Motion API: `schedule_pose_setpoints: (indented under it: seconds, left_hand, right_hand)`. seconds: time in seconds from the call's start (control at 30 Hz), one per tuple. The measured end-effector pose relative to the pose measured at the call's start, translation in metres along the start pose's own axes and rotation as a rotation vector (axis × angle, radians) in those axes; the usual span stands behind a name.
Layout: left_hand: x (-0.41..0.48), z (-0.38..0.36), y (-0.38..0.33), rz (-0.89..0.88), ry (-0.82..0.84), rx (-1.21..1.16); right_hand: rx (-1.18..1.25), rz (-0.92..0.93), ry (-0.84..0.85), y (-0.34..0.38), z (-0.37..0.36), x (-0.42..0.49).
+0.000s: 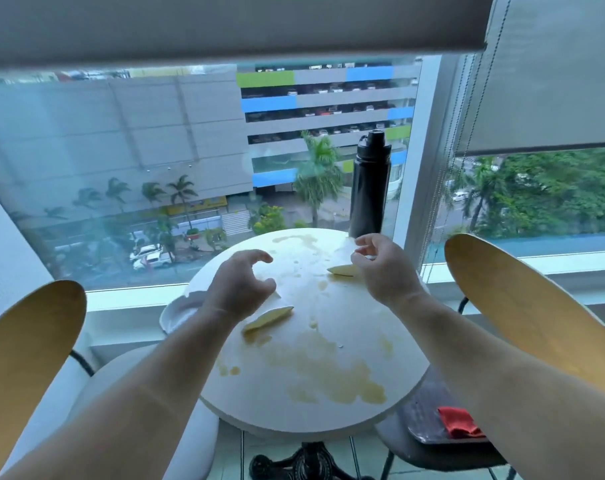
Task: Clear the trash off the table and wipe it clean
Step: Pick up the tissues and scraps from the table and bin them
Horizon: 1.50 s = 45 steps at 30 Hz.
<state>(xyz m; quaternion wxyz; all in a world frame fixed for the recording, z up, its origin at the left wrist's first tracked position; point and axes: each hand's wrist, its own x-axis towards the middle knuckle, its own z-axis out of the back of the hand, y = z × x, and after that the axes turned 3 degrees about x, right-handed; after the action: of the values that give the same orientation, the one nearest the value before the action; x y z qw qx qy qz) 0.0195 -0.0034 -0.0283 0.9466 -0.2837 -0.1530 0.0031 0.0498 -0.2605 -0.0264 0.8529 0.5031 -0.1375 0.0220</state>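
The round table [360, 317] is hemmed in by the window sill behind and by a wooden chair back on the left [27, 344] and on the right [522, 306]. A black bottle [368, 188] is set at its far rim. Yellowish stains [332, 379] are spread across the top. One pale peel [268, 318] is seen under the left hand [238, 289], another [342, 270] just beside the right hand [386, 268]. Both hands are held loosely curled, with nothing gripped.

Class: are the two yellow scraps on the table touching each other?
Apart. The head view shows stained tabletop between the near scrap and the far scrap.
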Motion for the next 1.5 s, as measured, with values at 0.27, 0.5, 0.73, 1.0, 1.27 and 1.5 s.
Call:
schedule_pose_setpoints:
  seconds: [0.27,0.5,0.73,1.0,1.27,1.5]
  left_hand:
    - [0.043,-0.002,0.017,0.027,0.506,0.489]
    - [0.054,-0.005,0.018,0.007,0.498,0.495]
    - [0.046,0.015,0.012,0.026,0.418,0.429]
    - [0.016,0.045,0.000,0.175,0.226,0.242]
    - [-0.036,0.060,-0.013,0.342,-0.139,-0.332]
    - [-0.091,0.076,-0.006,0.447,-0.370,-0.465]
  right_hand:
    - [-0.317,-0.182,0.011,-0.021,-0.025,0.046]
    - [-0.611,-0.439,0.067,-0.028,-0.038,0.068]
    - [-0.353,-0.323,0.060,-0.026,-0.028,0.064]
    - [0.072,-0.062,-0.008,0.009,-0.001,0.050]
    - [0.154,0.097,0.067,0.025,0.003,0.028]
    - [0.208,0.099,0.110,0.031,-0.019,-0.004]
